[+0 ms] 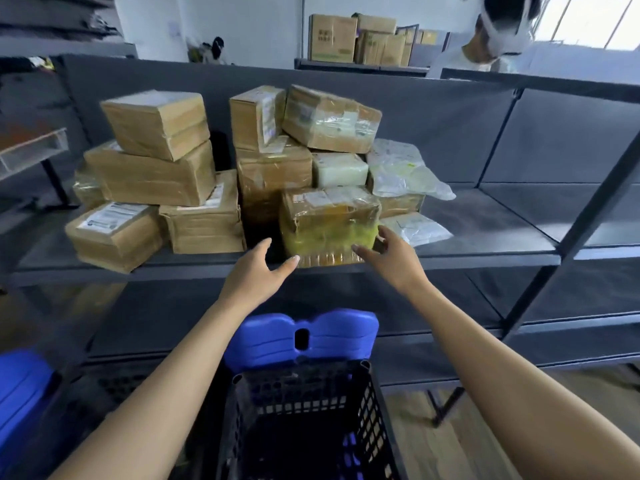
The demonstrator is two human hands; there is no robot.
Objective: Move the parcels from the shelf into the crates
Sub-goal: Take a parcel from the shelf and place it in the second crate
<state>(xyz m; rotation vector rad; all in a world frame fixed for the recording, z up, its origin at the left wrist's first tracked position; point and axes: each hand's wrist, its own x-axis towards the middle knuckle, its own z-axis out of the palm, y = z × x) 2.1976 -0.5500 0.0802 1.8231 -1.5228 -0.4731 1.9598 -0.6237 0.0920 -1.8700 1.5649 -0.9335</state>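
Note:
Several taped brown parcels are piled on the grey shelf (485,237). At the shelf's front edge stands a tape-wrapped parcel with a yellow lower part (327,225). My left hand (258,271) is open just left of it, thumb near its lower left corner. My right hand (388,258) is open at its lower right corner, fingers touching or almost touching the wrap. Below my arms stands a black mesh crate (308,410) with a blue lid flap (301,332); its inside looks dark and partly hidden.
White plastic mailers (401,171) lie right of the pile. A box stack (156,150) fills the shelf's left. A blue object (20,386) sits at lower left. Another person (495,36) stands behind the shelf. Shelf posts (571,237) run down the right.

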